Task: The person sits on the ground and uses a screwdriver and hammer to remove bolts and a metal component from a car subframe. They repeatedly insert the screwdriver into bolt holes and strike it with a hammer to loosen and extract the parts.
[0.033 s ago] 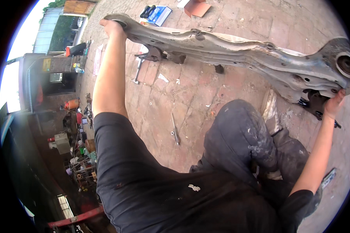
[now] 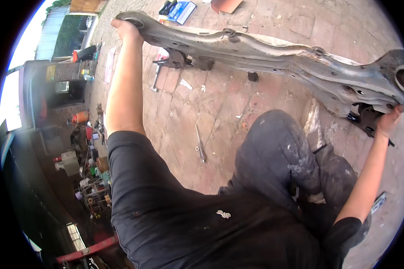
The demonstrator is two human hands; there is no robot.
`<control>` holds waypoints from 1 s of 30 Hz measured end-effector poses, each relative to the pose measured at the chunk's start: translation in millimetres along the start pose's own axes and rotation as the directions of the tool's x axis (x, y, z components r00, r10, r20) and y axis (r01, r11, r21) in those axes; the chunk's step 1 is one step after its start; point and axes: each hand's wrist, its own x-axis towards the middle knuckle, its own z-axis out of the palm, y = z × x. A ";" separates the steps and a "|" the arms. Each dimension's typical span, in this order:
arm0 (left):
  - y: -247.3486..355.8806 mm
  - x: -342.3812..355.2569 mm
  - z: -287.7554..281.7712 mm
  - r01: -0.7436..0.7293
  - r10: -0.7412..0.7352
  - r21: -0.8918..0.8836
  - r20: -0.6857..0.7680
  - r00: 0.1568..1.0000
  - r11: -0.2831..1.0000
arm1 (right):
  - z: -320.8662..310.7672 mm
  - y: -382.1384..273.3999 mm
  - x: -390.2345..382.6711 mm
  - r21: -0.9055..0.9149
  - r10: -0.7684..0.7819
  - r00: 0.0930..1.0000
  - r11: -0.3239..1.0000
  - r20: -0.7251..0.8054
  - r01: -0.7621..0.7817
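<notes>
A long grey pressed-steel crossmember spans the upper picture, with a round bushing at each end. My left hand is closed on its left end, arm stretched out. My right hand grips the lower edge of its right end. Dark brackets hang under the beam near both ends. A T-handled tool lies just beneath the left part. Whether the beam touches the ground is unclear.
My bent knee is below the beam, on brick paving. A long screwdriver-like tool lies left of it. A blue case and cardboard box are at the top. Cluttered workshop gear lines the left.
The beam has tilted slightly: its right end, with my right hand, is a little lower in the picture. The floor items appear slightly higher as the view has shifted.
</notes>
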 end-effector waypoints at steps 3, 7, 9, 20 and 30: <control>9.8 -35.4 -5.7 -0.031 0.031 0.022 -0.027 0.999 0.999 | -4.2 18.6 -9.9 -0.028 0.001 1.000 1.000 -0.004 -0.001; 1.9 -18.2 -14.7 -0.015 0.012 0.040 0.088 0.996 0.999 | 10.7 20.6 -10.4 -0.027 -0.008 0.999 1.000 -0.051 0.006; -3.2 2.0 -26.7 0.009 -0.023 0.065 0.223 0.974 0.998 | 14.3 -31.5 22.4 0.025 0.023 0.998 0.999 -0.054 -0.022; 45.2 -76.9 -14.8 0.033 0.049 0.273 -0.289 0.956 0.962 | -42.6 -141.5 89.7 0.661 0.522 0.813 0.518 0.258 -0.542; 70.6 -355.5 172.5 -0.664 0.532 -0.157 0.741 0.410 0.731 | -51.8 -158.1 120.8 0.833 0.441 0.795 0.167 0.416 -0.528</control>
